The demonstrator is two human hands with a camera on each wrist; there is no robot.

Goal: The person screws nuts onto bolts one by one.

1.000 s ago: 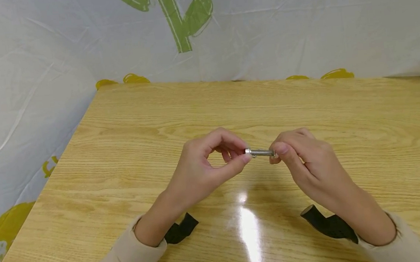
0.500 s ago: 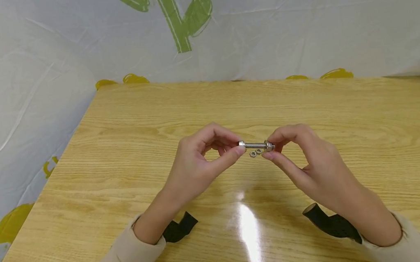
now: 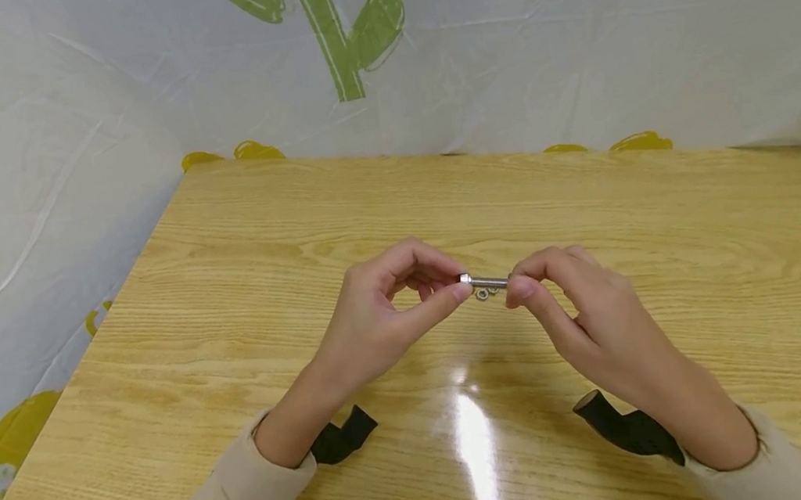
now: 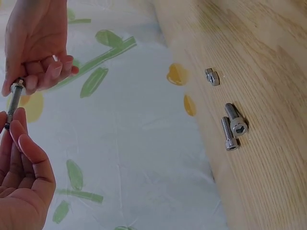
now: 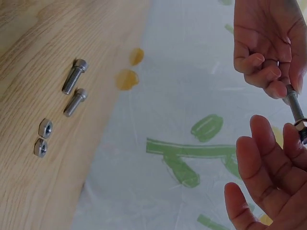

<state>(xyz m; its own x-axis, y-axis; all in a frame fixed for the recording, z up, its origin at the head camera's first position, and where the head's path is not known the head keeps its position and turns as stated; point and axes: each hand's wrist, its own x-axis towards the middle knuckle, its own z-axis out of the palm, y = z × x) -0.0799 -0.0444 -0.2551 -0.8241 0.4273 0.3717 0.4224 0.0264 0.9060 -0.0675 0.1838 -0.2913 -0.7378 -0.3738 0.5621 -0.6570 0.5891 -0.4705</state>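
Note:
A steel socket-head bolt [image 3: 489,282] is held level above the table between both hands. My left hand [image 3: 384,314] pinches its head between thumb and fingertips. At the threaded end, my right hand [image 3: 581,306] pinches a hex nut on the bolt; its thumb covers the nut in the head view. The right wrist view shows that nut [image 5: 301,124] around the shank near the tip, the thread's end sticking out beyond it. Below the bolt, two loose hex nuts [image 3: 482,294] lie side by side on the wooden table [image 3: 299,219].
Two more socket-head bolts [image 4: 236,120] lie together on the table near the loose nuts in the wrist views. Black curved wrist mounts [image 3: 348,436] jut from both sleeves. A white sheet with printed plants [image 3: 555,57] hangs behind the table and along its left side.
My right thumb and fingers opened out around the nut half a second ago, showing it, and have now closed over it again. The left hand keeps its pinch, shifting only slightly.

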